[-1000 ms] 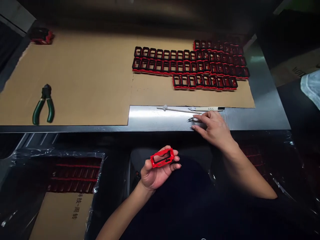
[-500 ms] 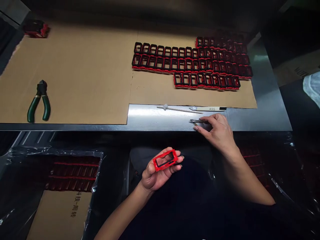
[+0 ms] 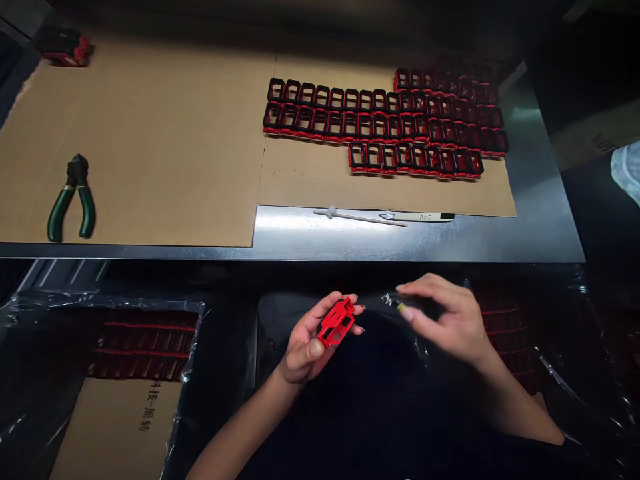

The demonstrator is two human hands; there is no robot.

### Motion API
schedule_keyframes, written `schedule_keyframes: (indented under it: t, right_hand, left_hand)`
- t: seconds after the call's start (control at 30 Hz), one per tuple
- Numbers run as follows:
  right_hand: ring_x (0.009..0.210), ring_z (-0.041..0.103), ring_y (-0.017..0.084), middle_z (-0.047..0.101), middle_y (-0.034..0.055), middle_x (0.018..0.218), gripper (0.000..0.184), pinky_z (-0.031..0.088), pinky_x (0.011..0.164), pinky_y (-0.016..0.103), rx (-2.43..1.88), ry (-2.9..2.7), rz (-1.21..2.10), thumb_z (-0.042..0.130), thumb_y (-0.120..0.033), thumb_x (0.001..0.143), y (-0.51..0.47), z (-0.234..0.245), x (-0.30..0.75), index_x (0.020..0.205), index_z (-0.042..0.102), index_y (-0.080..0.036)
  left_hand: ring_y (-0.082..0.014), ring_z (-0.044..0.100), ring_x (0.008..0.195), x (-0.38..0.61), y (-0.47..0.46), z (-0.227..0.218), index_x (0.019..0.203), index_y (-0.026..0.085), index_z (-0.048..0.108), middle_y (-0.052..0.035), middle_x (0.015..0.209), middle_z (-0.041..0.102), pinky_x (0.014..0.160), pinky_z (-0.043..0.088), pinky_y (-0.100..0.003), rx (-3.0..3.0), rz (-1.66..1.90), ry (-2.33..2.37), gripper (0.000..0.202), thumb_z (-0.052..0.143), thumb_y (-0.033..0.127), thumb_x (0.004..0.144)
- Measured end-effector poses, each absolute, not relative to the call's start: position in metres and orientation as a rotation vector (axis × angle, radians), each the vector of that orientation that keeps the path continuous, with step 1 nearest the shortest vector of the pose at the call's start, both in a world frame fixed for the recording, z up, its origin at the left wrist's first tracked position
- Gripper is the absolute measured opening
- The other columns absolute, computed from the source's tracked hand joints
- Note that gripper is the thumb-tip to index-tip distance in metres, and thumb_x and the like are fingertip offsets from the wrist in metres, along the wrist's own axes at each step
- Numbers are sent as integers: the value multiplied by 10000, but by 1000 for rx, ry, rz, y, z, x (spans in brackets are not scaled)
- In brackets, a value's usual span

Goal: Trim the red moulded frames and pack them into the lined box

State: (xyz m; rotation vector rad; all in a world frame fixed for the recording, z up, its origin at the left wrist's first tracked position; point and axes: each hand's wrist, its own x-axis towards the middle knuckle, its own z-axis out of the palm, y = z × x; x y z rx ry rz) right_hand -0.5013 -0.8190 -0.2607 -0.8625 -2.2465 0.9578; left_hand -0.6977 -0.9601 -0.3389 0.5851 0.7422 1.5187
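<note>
Two hands are held apart over the person's dark lap, just below the table edge. The left hand (image 3: 303, 352) cradles a red-and-black plastic frame (image 3: 336, 323), which lies tilted across the palm and is gripped by the curled fingers and thumb. The right hand (image 3: 453, 323) is raised off to one side, not touching the frame, with its fingertips (image 3: 406, 313) drawn close together. A small glinting item (image 3: 391, 300) sits just beyond them, but it is too small to make out, and I can't tell whether they are pinching it.

Past the hands, on a steel table (image 3: 300, 230), a hobby knife marked A55 (image 3: 425, 217) lies end to end with a thin white rod (image 3: 360, 217). Above them, rows of matching frames (image 3: 350, 100) stand packed together on a cardboard sheet (image 3: 150, 147), and green-handled side cutters (image 3: 56, 217) lie well off to the left. Lower left, a bin lined with clear plastic sheeting (image 3: 30, 303) holds rows of red pieces (image 3: 143, 347) beside a piece of printed cardboard (image 3: 120, 427).
</note>
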Motion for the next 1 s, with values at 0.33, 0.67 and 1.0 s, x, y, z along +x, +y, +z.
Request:
schedule_keyframes:
  t: [0.33, 0.67, 1.0]
  right_hand:
    - [861, 709, 156, 728, 55, 981, 175, 571, 718, 264, -578, -2233, 1008, 721, -154, 875, -871, -277, -510, 1044, 682, -179]
    - [773, 693, 133, 722, 64, 957, 40, 529, 623, 243, -517, -2315, 889, 705, -186, 900, -868, -275, -507, 937, 717, -176]
    - [723, 682, 140, 722, 56, 967, 77, 544, 615, 253, -521, -2320, 896, 751, -179, 857, -869, -276, -505, 930, 725, -177]
  left_hand:
    - [-285, 561, 1216, -699, -956, -337, 1502, 223, 395, -174, 1323, 570, 991, 537, -480, 1551, 1567, 1169, 808, 774, 375, 805]
    - [-272, 555, 1222, -698, -957, -340, 1486, 205, 418, -176, 1336, 548, 1016, 524, -448, 1500, 1572, 1187, 773, 760, 392, 818]
    - [-269, 545, 1233, -698, -956, -342, 1483, 194, 420, -176, 1339, 539, 1035, 511, -448, 1496, 1559, 1174, 772, 762, 385, 817]
